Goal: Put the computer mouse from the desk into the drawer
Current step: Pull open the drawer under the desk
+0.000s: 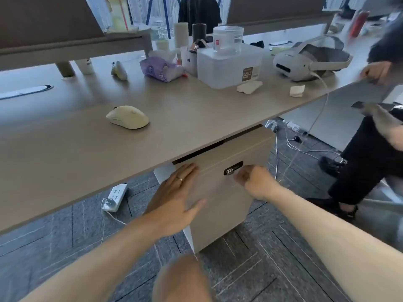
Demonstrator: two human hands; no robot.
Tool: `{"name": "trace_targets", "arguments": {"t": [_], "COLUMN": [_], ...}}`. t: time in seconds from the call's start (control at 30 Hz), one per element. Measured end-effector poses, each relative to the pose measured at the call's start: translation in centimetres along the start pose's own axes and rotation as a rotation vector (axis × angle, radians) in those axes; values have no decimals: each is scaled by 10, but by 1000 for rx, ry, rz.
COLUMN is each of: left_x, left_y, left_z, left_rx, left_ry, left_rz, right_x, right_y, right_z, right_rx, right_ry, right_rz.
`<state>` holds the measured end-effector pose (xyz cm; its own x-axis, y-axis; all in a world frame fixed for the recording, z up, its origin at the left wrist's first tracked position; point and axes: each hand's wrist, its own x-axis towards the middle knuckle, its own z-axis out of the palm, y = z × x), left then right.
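Note:
A cream computer mouse (128, 117) lies on the beige desk (65, 153), left of centre, untouched. Under the desk stands a beige drawer cabinet (220, 199) with a black lock plate (233, 168) near its top; the drawers look shut. My left hand (176, 197) lies flat with fingers spread on the cabinet's front left edge. My right hand (254, 182) has its fingers curled just below and right of the lock plate, touching the front; I cannot see whether it grips anything.
Behind the mouse sit a clear plastic box (229, 66) with a jar on top, a purple tissue pack (161, 68), a VR headset (305, 62) with a dangling cable, and crumpled tissues. A power strip (115, 197) lies on the carpet. Another person (375, 149) sits at the right.

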<state>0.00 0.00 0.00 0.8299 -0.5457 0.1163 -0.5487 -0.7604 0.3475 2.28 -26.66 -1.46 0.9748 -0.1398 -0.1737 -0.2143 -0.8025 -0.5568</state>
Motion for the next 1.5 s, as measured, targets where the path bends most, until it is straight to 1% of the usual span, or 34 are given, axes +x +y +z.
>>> {"name": "trace_targets", "arguments": {"t": [0.07, 0.13, 0.2, 0.3, 0.4, 0.53, 0.83, 0.93, 1.0, 1.13, 1.3, 1.5], "left_x": [1, 1, 1, 2, 1, 1, 1, 2, 2, 3, 3, 3], "left_y": [-2, -2, 2, 2, 4, 6, 8, 10, 12, 16, 28, 48], "left_z": [0, 1, 0, -2, 0, -3, -8, -7, -8, -9, -10, -14], "left_rx": [-9, 8, 23, 30, 10, 24, 44, 36, 15, -6, 27, 107], "left_ry": [0, 2, -4, 1, -12, -29, -57, -44, -55, -83, -114, -191], "left_rz": [16, 10, 10, 6, -11, -36, -54, -62, -69, -94, -142, -258], "right_x": [10, 15, 20, 21, 19, 20, 5, -20, -42, -82, -122, -163], "right_y": [1, -10, -19, -25, -25, -26, -17, -1, 9, 26, 42, 62], "right_z": [11, 18, 22, 24, 28, 36, 45, 46, 42, 34, 26, 22], "right_rx": [226, 477, 677, 861, 945, 1012, 1035, 1066, 1035, 990, 989, 965], "right_ry": [-11, -40, -67, -81, -70, 4, 116, 168, 180, 187, 207, 229], "right_rz": [100, 261, 383, 445, 460, 482, 456, 398, 371, 382, 414, 419]}}
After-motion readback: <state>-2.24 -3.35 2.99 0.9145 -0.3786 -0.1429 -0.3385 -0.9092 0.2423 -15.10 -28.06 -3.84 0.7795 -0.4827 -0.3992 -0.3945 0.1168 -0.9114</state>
